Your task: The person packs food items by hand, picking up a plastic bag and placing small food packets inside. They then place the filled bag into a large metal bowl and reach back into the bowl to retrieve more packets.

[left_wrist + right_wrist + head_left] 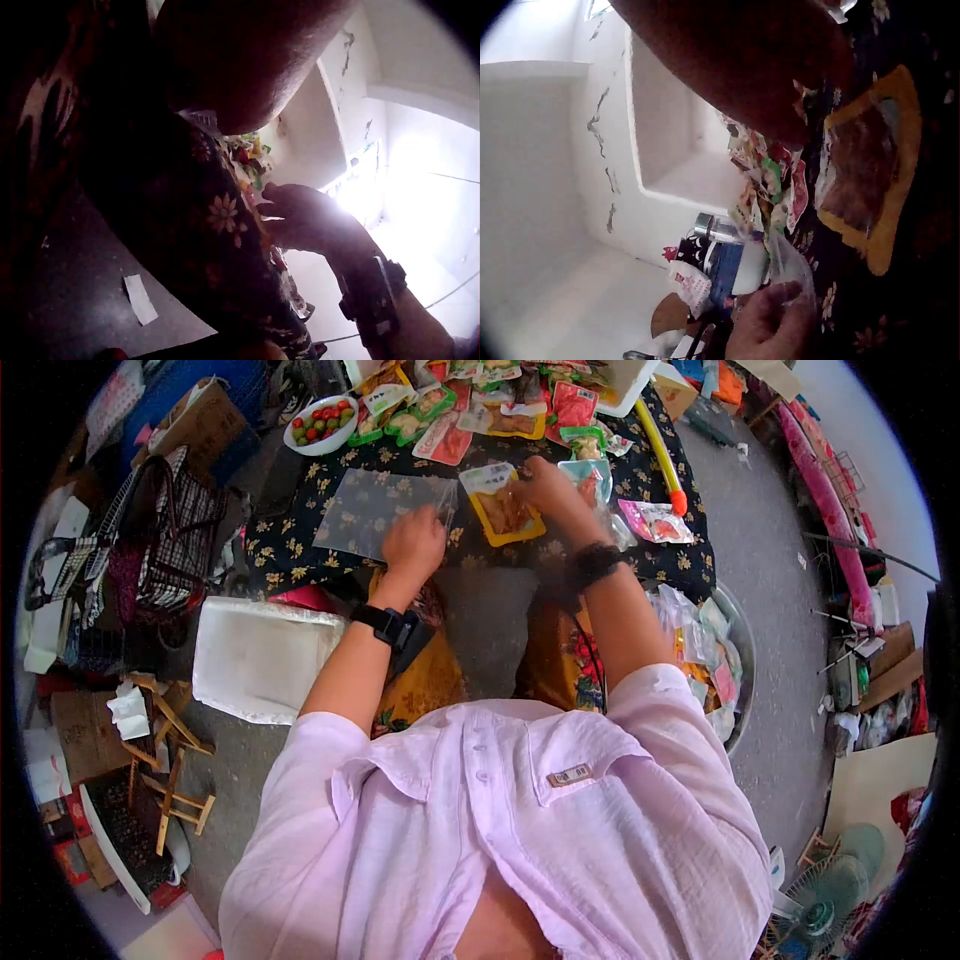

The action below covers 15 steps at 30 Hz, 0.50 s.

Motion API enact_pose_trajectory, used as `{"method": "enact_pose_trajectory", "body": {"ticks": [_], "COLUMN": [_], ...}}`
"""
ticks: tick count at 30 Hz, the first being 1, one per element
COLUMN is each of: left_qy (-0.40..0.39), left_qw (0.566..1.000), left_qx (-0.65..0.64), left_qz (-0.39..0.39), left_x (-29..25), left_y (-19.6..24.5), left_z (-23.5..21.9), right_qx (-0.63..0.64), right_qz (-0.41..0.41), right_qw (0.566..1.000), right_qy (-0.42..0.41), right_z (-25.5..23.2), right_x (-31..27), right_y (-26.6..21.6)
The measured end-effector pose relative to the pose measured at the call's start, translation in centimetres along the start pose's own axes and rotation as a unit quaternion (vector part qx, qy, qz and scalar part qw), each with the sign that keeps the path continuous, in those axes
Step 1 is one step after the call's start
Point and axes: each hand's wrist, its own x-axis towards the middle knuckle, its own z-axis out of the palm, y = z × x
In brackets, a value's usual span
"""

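My left hand (pixel 415 547) pinches the right side of a clear plastic bag (pixel 365 510), which lies flat over the dark floral tablecloth. The right wrist view shows the thumb and fingers on the film of this bag (pixel 786 262). Just right of it lies a yellow-edged food packet (pixel 502 510) with brown contents behind a clear window. My right hand (pixel 557 498) is at that packet's upper right edge, its fingers (pixel 276 211) spread a little apart. From the right wrist, the packet (pixel 862 161) appears below the hand, close to its fingertips.
Colourful packets (pixel 490 405) are heaped at the table's far side, beside a white bowl of small red and green fruit (pixel 322 450). A yellow tube with an orange end (pixel 660 455) lies on the right. Below stand a white foam box (pixel 265 660) and a metal basin (pixel 745 660) of packets.
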Motion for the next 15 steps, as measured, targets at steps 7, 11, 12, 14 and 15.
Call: {"method": "enact_pose_trajectory", "body": {"ticks": [7, 11, 12, 14, 15], "left_qy": [0.0, -0.091, -0.108, -0.138, -0.152], "left_qw": [1.0, 0.995, 0.993, 0.988, 0.985], "left_qx": [0.005, 0.02, 0.023, 0.03, 0.029], "left_qz": [-0.009, -0.048, -0.052, -0.061, -0.075], "left_x": [0.0, 0.3, 0.4, 0.8, 1.0], "left_y": [0.1, 0.3, 0.5, 0.7, 0.8], "left_z": [-0.2, -0.6, -0.9, -1.5, -1.8], "right_qx": [0.023, 0.096, 0.119, 0.132, 0.211], "right_qz": [0.062, 0.134, 0.157, 0.049, 0.047], "right_qw": [0.998, 0.983, 0.974, 0.978, 0.965], "right_qy": [-0.016, -0.079, -0.114, -0.151, -0.146], "right_z": [2.0, 1.7, 1.5, 2.2, 2.0], "right_x": [0.3, 0.1, 0.1, 0.0, -0.2], "right_y": [0.5, -0.3, -0.6, 1.2, 1.1]}}
